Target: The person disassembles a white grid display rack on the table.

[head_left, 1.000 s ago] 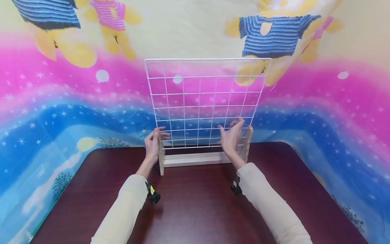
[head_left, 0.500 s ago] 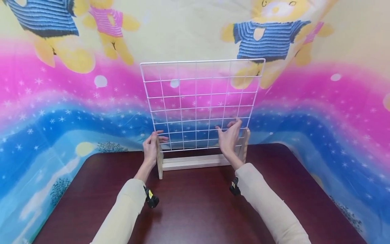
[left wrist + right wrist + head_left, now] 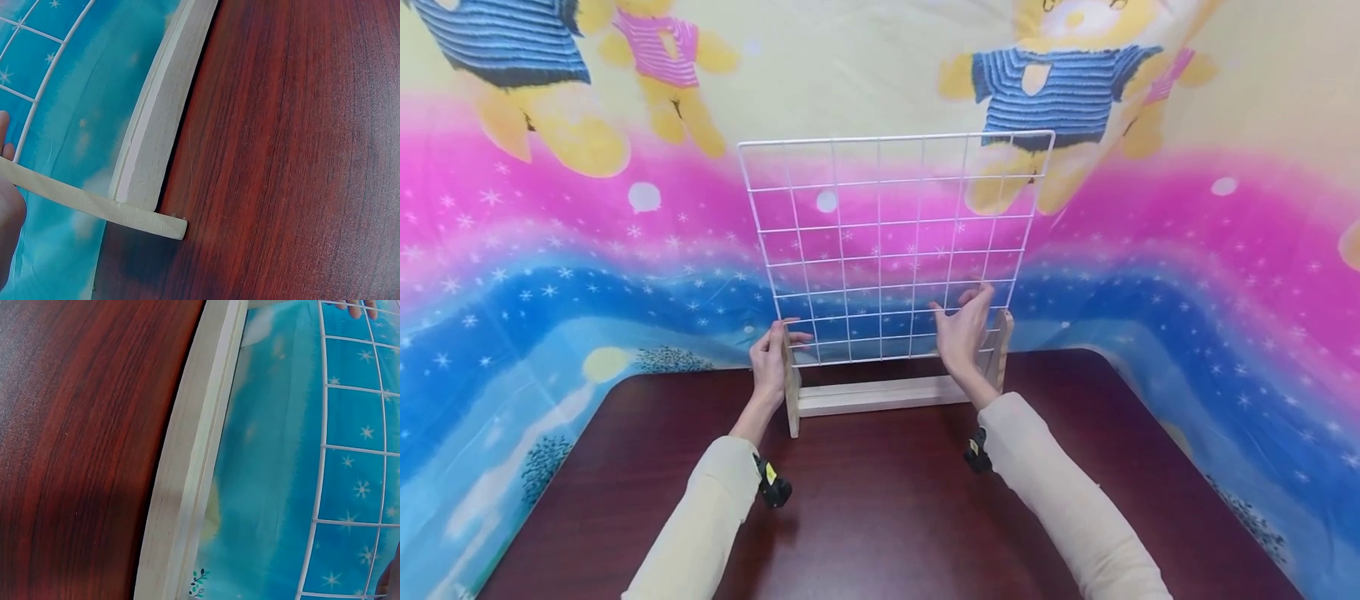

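Note:
A white wire grid panel (image 3: 880, 223) stands upright between the side posts of a pale wooden stand (image 3: 880, 396). Its bottom wire is above the stand's crossbar, with a gap between. My left hand (image 3: 769, 362) grips the left post, thumb outside and fingers reaching inward beside the grid. In the left wrist view, that post (image 3: 87, 200) joins the crossbar (image 3: 159, 112) at its foot. My right hand (image 3: 964, 337) is at the grid's lower right, just inside the right post (image 3: 1003, 350), thumb raised and fingers bent. Whether it pinches the wire is unclear.
The stand is on a dark red wooden table (image 3: 880, 500), near its back edge. Close behind hangs a printed cloth backdrop (image 3: 1112, 308) with bears and snowflakes, which also rises along both sides. Small black cameras (image 3: 773, 483) are strapped at both wrists.
Over the last half second the grid's top edge has risen slightly, and its bottom wire is a little farther from the crossbar. Both hands keep nearly the same places.

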Action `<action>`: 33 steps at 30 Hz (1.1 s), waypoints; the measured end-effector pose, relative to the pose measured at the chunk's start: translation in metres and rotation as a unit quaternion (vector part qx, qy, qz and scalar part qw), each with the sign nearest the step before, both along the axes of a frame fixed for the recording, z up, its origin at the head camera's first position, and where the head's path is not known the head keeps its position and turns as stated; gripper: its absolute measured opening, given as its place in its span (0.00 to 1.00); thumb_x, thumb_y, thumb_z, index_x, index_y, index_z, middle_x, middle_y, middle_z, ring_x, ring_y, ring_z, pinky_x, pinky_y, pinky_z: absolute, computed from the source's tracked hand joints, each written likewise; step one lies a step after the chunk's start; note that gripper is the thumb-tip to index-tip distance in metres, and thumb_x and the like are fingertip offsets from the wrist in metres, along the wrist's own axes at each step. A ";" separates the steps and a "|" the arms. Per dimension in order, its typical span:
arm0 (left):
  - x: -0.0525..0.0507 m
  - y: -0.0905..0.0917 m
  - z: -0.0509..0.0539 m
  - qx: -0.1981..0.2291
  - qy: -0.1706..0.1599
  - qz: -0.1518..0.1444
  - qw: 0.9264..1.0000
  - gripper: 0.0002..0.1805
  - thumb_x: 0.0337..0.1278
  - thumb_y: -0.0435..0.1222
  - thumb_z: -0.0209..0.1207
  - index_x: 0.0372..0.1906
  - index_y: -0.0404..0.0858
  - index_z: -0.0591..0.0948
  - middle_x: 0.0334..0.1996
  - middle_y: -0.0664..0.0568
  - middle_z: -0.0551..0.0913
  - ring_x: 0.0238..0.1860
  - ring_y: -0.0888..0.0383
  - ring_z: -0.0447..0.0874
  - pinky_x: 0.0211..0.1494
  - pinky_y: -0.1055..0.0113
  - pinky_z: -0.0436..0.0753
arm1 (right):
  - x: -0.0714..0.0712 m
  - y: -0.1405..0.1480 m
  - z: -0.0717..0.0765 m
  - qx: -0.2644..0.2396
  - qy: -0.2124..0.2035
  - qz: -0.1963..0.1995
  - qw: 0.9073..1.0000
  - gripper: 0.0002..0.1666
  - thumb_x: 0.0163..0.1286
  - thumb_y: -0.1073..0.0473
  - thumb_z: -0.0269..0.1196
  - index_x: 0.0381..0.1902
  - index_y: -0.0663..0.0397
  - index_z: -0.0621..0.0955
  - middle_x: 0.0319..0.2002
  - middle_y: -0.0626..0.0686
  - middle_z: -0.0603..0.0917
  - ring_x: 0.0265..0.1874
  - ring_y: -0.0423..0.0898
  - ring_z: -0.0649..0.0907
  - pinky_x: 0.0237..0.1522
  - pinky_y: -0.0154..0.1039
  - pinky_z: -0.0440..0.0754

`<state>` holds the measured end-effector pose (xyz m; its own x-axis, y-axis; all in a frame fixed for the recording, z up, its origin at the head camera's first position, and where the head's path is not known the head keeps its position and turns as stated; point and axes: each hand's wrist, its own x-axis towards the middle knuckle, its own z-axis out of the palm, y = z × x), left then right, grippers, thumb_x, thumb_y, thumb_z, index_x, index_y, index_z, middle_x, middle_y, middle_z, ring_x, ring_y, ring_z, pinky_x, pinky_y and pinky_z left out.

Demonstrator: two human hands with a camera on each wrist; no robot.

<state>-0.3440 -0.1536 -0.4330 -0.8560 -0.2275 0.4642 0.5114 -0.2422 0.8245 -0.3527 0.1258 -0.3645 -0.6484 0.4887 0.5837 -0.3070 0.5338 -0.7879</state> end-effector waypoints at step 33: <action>0.020 0.004 0.022 -0.029 0.011 -0.005 1.000 0.26 0.77 0.39 0.41 0.52 0.15 0.73 0.38 0.16 0.76 0.36 0.21 0.75 0.45 0.40 0.77 | -0.002 0.000 0.012 0.005 0.008 0.004 1.000 0.40 0.54 0.62 0.75 0.57 0.57 0.62 0.37 0.52 0.67 0.36 0.51 0.71 0.35 0.43 0.71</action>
